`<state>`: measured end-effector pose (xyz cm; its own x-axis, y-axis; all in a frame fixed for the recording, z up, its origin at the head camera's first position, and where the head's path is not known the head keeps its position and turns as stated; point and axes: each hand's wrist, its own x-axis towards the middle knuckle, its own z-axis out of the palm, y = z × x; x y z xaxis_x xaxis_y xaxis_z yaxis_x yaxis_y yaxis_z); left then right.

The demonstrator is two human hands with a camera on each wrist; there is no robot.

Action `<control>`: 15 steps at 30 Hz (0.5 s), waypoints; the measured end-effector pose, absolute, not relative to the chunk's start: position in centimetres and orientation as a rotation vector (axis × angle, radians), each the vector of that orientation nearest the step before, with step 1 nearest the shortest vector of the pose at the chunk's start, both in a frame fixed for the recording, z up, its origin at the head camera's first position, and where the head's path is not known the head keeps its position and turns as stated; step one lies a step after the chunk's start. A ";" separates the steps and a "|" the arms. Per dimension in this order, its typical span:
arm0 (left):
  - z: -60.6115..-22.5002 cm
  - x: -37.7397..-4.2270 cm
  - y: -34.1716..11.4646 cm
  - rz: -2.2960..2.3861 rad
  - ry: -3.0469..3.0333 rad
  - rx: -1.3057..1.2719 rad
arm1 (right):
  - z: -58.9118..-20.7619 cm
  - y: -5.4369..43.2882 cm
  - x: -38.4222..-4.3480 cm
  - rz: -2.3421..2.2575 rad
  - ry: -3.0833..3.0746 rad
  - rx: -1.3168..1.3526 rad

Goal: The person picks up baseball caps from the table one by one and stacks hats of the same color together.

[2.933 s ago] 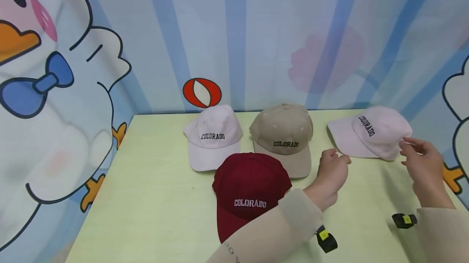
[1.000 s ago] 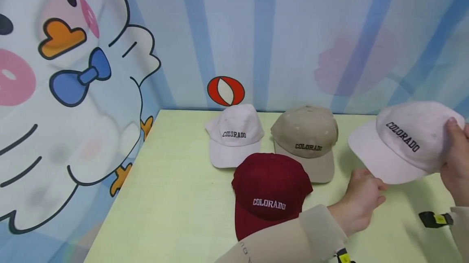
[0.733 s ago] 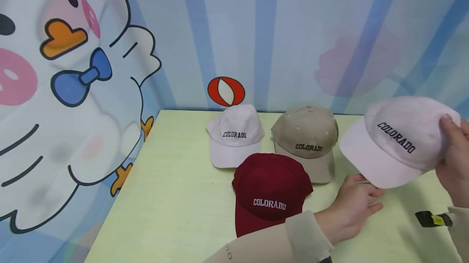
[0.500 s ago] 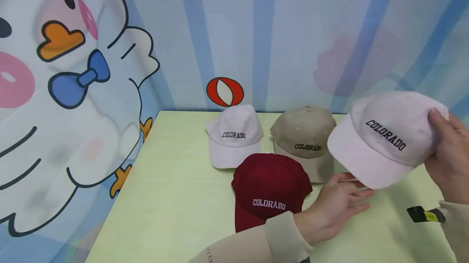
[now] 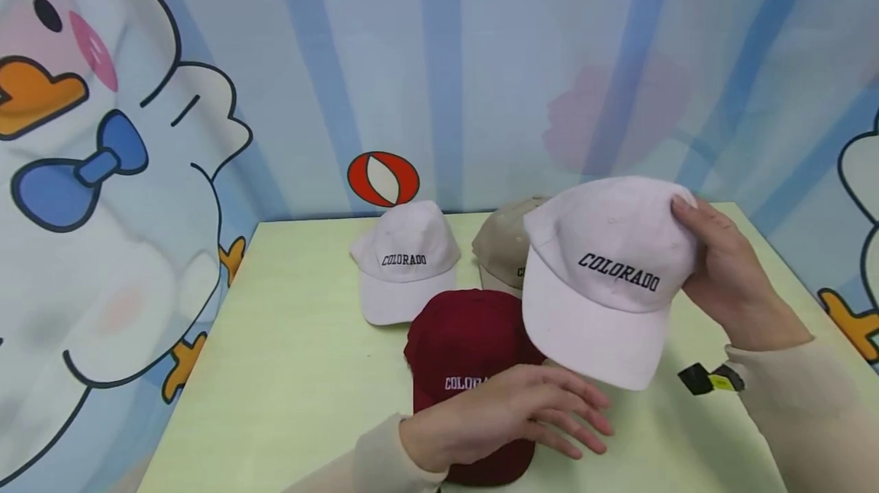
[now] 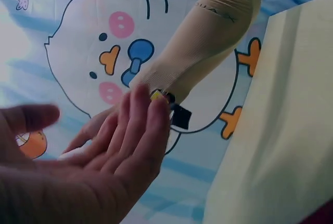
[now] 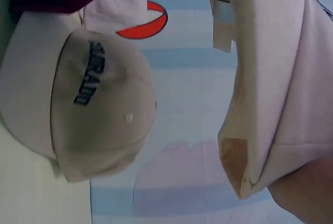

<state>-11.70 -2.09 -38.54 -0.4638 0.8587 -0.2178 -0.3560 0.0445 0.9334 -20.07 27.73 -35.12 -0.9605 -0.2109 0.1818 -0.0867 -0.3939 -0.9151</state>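
A pale pink baseball cap marked COLORADO is held up off the table by my right hand, thumb on the outside of the crown and the other fingers hidden behind or inside it. In the right wrist view, the underside of this cap fills the right part. My left hand is below the brim with its fingers spread and nothing in them; in the left wrist view the left hand shows relaxed fingers. A dark red cap lies beneath the left hand, partly covered by it.
At the back of the pale yellow table stand a whitish cap and a beige cap, the latter half hidden behind the held one. A cartoon-printed backdrop rises at the table's rear and sides.
The right hand has taken the pink cap from the table's right rear, lifted it and carried it left, turning its brim toward me. The left hand has moved left and its fingers have spread.
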 end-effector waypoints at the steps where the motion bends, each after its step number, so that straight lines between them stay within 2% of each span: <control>1: -38.3 -11.7 -3.1 1.554 1.371 0.618 | -35.0 27.1 -20.1 -2.512 1.674 -0.435; 5: -36.8 -12.0 -6.8 1.515 1.467 0.845 | -34.7 25.0 -20.4 -2.453 1.679 -0.447; 8: -35.0 -13.4 -9.1 1.640 1.696 0.920 | -34.4 23.6 -20.6 -2.408 1.696 -0.441; 15: -33.5 -19.6 -10.9 1.716 2.343 0.698 | -34.1 20.3 -21.0 -2.226 1.798 -0.423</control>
<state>-19.62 -10.92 -33.53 -0.8793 0.4534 0.1459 0.2760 0.2353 0.9319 -20.99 20.28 -34.08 -0.9270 -0.3690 0.0680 0.0112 -0.2082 -0.9780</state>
